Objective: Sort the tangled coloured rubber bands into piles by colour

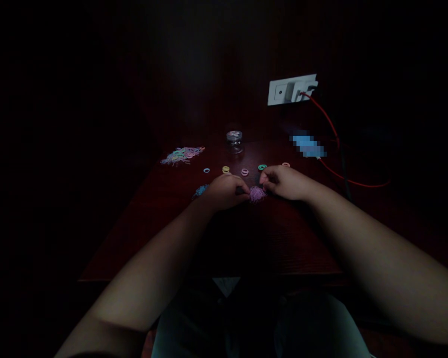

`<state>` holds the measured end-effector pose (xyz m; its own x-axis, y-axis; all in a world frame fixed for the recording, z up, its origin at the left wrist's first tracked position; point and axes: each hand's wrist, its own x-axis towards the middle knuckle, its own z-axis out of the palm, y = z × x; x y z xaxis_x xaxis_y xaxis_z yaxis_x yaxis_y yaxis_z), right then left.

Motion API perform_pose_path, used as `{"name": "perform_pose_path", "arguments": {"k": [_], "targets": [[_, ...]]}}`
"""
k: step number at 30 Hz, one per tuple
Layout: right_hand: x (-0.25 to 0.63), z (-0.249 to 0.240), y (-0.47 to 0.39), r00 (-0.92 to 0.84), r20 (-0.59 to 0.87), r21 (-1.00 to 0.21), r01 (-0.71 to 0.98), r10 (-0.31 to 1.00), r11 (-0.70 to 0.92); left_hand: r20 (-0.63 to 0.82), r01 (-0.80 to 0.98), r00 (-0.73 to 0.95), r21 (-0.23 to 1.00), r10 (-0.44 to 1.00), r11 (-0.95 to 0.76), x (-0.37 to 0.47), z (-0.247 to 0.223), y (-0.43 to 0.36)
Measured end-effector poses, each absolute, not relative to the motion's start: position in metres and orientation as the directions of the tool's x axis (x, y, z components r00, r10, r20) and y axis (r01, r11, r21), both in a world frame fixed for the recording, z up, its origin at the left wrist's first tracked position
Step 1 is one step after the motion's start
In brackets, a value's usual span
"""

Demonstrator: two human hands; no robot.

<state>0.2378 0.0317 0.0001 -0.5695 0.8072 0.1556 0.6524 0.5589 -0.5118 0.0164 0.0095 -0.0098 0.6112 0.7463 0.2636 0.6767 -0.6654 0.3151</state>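
A small heap of purple elastic bands (257,194) lies on the dark table between my two hands. My left hand (226,192) reaches in from the left, thumb and forefinger pinched at the heap's edge. Just right of the heap is my right hand (280,182), its fingers curled together; whatever they hold is too small to make out. Blue elastic bands (200,191) lie partly hidden behind my left wrist. Beyond my hands sit a light blue band (206,170), yellow bands (226,169), pink bands (245,172), green bands (262,167) and an orange band (285,164).
A mixed heap of coloured bands (182,155) lies at the table's back left. Behind the row stands a clear lidded jar (234,142). A blurred blue object (308,145) joins a red cable (330,119) running to the wall socket (291,90). The room is very dark.
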Motion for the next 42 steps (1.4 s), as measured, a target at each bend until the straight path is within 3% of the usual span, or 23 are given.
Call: {"name": "perform_pose_path", "arguments": {"k": [17,28,31,35,39,42], "targets": [[0.237,0.005,0.03,-0.576,0.154,-0.476,0.669,0.803,0.571,0.213,0.68,0.61,0.354,0.763,-0.642,0.015,-0.003,0.006],[0.238,-0.006,0.038,-0.546,0.254,-0.533,0.61,0.798,0.587,0.325,0.661,0.56,0.379,0.762,-0.648,0.014,-0.003,0.007],[0.238,-0.009,0.04,-0.532,0.264,-0.56,0.595,0.805,0.577,0.422,0.714,0.411,0.402,0.808,-0.573,-0.002,-0.002,0.012],[0.237,-0.008,0.04,-0.482,0.318,-0.563,0.597,0.816,0.572,0.513,0.842,0.001,0.463,0.858,-0.278,-0.057,-0.01,0.026],[0.237,-0.005,0.037,-0.439,0.355,-0.566,0.602,0.825,0.564,0.389,0.881,-0.317,0.458,0.865,0.117,-0.117,-0.026,0.04],[0.236,-0.003,0.036,-0.419,0.37,-0.59,0.584,0.829,0.558,0.361,0.894,-0.351,0.404,0.864,0.194,-0.133,-0.033,0.052]]}}
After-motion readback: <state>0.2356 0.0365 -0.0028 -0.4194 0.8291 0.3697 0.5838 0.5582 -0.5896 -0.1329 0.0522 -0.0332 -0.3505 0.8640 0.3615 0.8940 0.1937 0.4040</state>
